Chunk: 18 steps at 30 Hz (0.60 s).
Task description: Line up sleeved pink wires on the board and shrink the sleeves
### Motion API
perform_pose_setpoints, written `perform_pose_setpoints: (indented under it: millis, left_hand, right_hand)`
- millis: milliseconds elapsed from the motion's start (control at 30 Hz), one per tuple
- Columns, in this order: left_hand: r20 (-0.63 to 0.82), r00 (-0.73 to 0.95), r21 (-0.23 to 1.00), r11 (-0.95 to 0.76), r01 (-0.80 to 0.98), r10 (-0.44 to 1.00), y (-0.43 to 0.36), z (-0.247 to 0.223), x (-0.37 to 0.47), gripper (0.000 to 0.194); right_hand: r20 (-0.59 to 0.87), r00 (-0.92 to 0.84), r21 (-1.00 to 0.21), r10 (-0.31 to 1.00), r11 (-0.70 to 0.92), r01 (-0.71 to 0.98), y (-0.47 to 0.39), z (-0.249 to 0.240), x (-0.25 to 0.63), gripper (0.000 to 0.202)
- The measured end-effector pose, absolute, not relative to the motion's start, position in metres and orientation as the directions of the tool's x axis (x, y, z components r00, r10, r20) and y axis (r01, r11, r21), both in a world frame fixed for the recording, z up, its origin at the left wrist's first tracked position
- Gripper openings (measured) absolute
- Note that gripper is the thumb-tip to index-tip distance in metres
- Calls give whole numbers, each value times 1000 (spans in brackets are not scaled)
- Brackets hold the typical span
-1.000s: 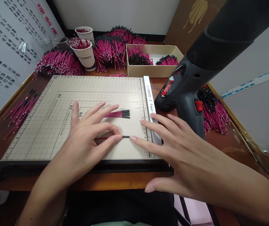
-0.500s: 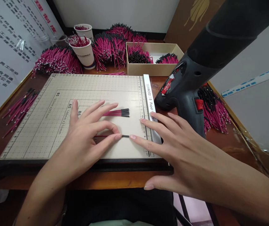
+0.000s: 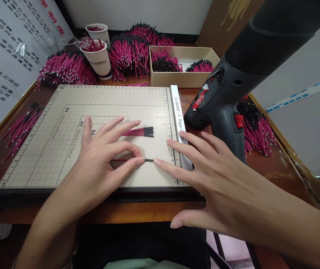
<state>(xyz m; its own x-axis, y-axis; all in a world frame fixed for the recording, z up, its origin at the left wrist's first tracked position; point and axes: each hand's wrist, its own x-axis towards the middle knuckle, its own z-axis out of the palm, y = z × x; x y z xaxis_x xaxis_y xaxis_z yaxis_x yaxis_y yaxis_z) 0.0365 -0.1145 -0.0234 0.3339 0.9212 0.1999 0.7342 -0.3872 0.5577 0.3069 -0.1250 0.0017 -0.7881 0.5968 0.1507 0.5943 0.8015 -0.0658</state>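
Between thumb and index finger, my left hand (image 3: 108, 151) pinches a thin magenta wire with a black sleeve (image 3: 149, 160) on its right end. Its other fingers are spread above the board. My right hand (image 3: 204, 168) lies open, palm down, with one fingertip at the tip of the black sleeve. Two more of its fingers rest at the ruler strip. Just behind the pinched wire lies a small row of magenta wires with black ends (image 3: 145, 131), partly hidden by my left hand. All this is on a cream paper cutter board (image 3: 120, 101) printed with a grid.
A black heat gun-like tool (image 3: 227, 89) with a red switch stands right of the board. Behind are a cream box (image 3: 182, 79), paper cups (image 3: 99, 63) and large wire heaps (image 3: 67, 71). More wires lie left (image 3: 22, 130) and right (image 3: 256, 130).
Both hands keep nearly the same pose, the wire still pinched in the left. The whole view has shifted slightly.
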Motion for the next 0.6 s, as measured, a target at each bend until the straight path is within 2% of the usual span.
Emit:
perform_pose_setpoints:
  millis: [233,600]
  left_hand:
    - [196,340,556,-390,734,920,-115,-22,36,22]
    - [203,343,546,-397,738,917,-113,-24,35,26]
  right_hand:
    - [143,-793,-69,592,805,589,-127,2,307,87]
    - [127,-781,-82,611,791,606,-127,3,306,85]
